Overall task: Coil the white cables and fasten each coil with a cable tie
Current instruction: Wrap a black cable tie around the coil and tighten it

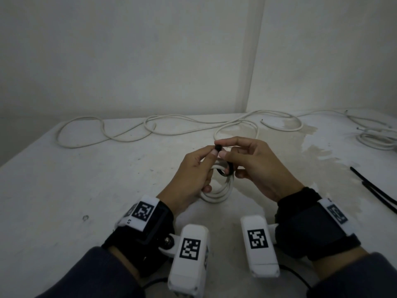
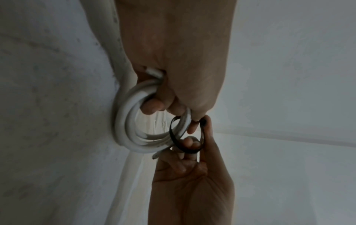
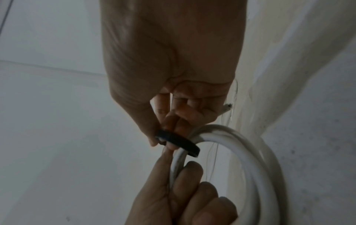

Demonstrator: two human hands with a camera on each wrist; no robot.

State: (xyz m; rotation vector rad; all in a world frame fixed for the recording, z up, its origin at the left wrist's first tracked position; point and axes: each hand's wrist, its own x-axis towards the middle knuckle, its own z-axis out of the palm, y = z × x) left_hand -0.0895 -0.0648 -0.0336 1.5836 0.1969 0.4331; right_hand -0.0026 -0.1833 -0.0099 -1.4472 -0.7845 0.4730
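Here, at the centre of the head view, the left hand (image 1: pixel 191 171) grips the white coil (image 1: pixel 217 193) so its turns stay bunched; the right hand (image 1: pixel 255 166) pinches the black cable tie (image 1: pixel 225 169), looped loosely round them, seemingly for cinching; uncoiled cables (image 1: pixel 103 134) wait upper left

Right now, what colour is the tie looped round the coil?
Black; the cable tie shows best in the right wrist view.

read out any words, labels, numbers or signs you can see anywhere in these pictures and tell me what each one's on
No readable words, brands or numbers.
Square black-and-white coded markers, patterns and not text, sit on the left wrist band, the right wrist band and both white wrist camera housings.
A small mark under the left band's marker is too small to read.
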